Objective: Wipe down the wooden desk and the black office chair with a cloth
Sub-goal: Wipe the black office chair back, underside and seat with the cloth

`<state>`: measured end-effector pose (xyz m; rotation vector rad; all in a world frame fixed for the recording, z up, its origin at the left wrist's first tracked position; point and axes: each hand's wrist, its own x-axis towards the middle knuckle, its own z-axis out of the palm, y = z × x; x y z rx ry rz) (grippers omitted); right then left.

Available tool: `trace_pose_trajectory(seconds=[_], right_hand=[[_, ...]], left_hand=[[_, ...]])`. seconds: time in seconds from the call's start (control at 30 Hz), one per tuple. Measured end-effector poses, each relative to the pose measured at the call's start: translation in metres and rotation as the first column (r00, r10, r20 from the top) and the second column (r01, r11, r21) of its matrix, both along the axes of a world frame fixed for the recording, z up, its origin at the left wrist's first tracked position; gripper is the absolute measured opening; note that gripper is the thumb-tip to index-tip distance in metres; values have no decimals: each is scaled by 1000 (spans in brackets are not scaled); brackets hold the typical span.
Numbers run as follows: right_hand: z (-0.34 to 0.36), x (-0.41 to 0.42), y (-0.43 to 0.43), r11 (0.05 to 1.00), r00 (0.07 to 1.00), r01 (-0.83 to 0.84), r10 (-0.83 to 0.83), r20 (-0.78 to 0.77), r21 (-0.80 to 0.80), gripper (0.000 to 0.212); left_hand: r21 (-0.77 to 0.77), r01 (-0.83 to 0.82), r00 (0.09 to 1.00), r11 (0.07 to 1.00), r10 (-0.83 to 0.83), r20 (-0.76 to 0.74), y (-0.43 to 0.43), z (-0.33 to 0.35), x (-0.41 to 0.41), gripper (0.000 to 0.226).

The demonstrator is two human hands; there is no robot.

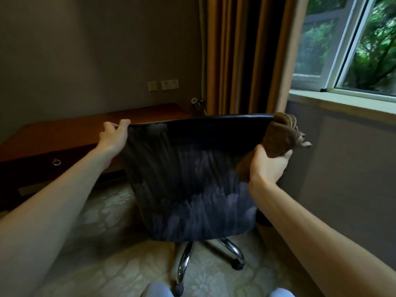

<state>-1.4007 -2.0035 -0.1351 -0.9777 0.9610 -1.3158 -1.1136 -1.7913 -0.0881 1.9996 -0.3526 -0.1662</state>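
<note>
Left fingers [124, 122] curled over the top left corner of the black office chair [192, 179], thumb at the near side, left hand [113, 136] gripping the backrest edge. Right fingers [285, 156] wrapped round a bunched brown cloth [278, 138], right hand [266, 166] pressing it against the chair's upper right edge, with loose folds of cloth sticking up past the top right corner. Both bare forearms reaching in from the lower corners. Backrest seen from behind, dark and streaked with pale smears, tilted slightly, standing on a chrome base [231, 249] with casters on a pale patterned carpet [102, 211]. Wooden tabletop [64, 133] beyond and to the left of the chair, a ring pull [56, 162] on its drawer front. Wall sockets [169, 84] above the tabletop, brown curtains [242, 54] behind the chair, a window [347, 46] with green foliage at the upper right. Pale trouser knees at the bottom edge.
</note>
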Motion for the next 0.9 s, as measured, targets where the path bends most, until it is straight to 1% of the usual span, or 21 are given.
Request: trace_pose_trajectory(seconds=[0.1,0.13,0.2,0.27,0.37,0.47,0.57,0.6,0.67,0.7,0.73,0.8,0.9], right_hand=[[10,1,-17,994,999,-44,41,-32,-102,78],[13,6,-18,991,997,-71,67,-34,-117,77],[20,19,-12,991,996,-90,91,-2,-98,78],[24,38,5,996,998,-59,61,20,-72,83],[26,73,49,996,997,-72,71,-18,-58,89],[27,101,99,985,984,-146,134,-114,-97,89],[22,114,147,945,950,-246,190,-249,-216,83],[19,115,157,921,933,-295,222,-282,-253,81],[12,113,164,870,901,-395,303,-311,-296,78],[10,108,161,849,888,-431,338,-310,-307,74],[9,102,154,837,885,-447,364,-289,-315,68],[7,84,135,852,914,-403,355,-197,-335,52],[7,53,99,907,986,-169,155,-67,-385,43]], left_hand=[[-16,-16,1000,1000,16,7,4,-2,0,71],[-17,-12,1000,1000,12,8,4,-2,-1,73],[-17,2,1000,1000,-2,6,4,-1,-4,76],[-27,23,1000,999,-23,-8,2,-1,-10,74],[-49,110,994,993,-110,9,3,-3,-22,65],[-97,199,980,975,-198,24,6,-8,-38,77],[-154,288,957,945,-289,13,4,-6,-63,88],[-170,324,945,931,-328,4,4,-4,-71,88],[-218,391,915,894,-404,-15,7,0,-85,77],[-244,412,902,878,-431,-32,9,2,-90,76],[-263,416,896,870,-443,-46,11,3,-93,81],[-274,437,879,857,-472,-73,15,2,-93,89],[-285,478,847,831,-522,-102,13,3,-94,94]])
